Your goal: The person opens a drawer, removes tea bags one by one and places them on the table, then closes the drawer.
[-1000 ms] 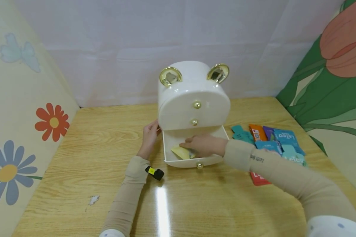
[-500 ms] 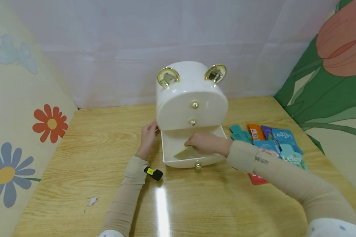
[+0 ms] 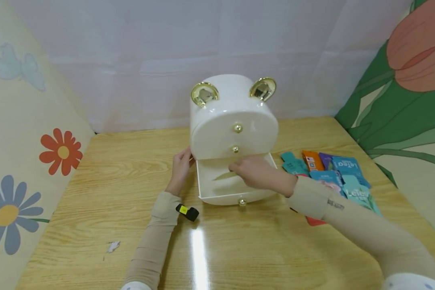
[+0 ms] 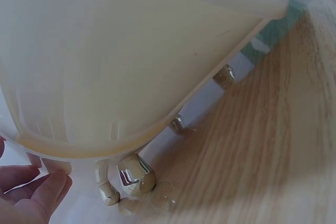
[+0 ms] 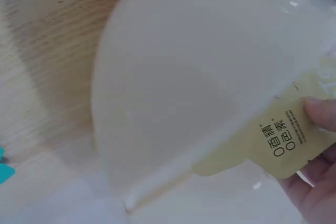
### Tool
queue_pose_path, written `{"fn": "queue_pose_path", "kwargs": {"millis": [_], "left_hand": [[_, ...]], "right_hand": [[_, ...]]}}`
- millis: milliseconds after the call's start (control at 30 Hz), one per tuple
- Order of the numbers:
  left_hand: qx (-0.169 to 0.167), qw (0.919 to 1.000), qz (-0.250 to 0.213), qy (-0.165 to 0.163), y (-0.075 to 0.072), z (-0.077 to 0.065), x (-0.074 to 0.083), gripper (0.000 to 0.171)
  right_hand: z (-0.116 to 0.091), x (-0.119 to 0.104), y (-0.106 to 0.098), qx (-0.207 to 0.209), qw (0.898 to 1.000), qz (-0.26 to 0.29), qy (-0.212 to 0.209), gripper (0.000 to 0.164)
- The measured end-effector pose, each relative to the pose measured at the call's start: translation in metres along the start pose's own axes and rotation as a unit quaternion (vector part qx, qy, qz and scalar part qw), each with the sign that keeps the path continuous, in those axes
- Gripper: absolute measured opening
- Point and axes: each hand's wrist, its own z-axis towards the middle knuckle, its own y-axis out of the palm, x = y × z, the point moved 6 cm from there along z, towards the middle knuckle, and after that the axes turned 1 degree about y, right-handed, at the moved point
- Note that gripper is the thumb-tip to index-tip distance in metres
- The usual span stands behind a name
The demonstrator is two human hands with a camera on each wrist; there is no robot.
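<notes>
A white storage box (image 3: 233, 135) with gold ears and round gold knobs stands on the table, its lowest drawer (image 3: 200, 181) pulled out. My right hand (image 3: 257, 171) is over this drawer and pinches a pale yellow sachet (image 3: 224, 176) between thumb and fingers. Chinese print shows on the sachet (image 5: 283, 140) in the right wrist view, where it is held by its edge in front of the white box front. My left hand (image 3: 181, 167) touches the box's left side near the drawer. In the left wrist view its fingers (image 4: 50, 190) rest against the white wall.
Several colourful sachets, among them a blue one (image 3: 348, 167), an orange one (image 3: 313, 161) and a teal one (image 3: 293, 164), lie in a pile right of the box. A pale wall cloth (image 3: 148, 72) hangs behind. Painted panels stand on both sides.
My right hand has taken hold of the yellow sachet lying in the drawer and lifted it slightly, up and to the right. My left hand stays at the box's side.
</notes>
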Motion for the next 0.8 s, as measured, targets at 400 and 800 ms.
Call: {"fn": "queue_pose_path", "kwargs": {"millis": [400, 800], "left_hand": [[0.006, 0.9999, -0.006, -0.011, -0.002, 0.001, 0.001, 0.033], [-0.003, 1.0, 0.001, -0.007, -0.001, -0.001, 0.0, 0.033]], "right_hand": [[-0.043, 0.01, -0.045, 0.114, 0.993, 0.027, 0.024, 0.017], [-0.087, 0.033, -0.072, 0.183, 0.981, 0.018, 0.06, 0.019]]}}
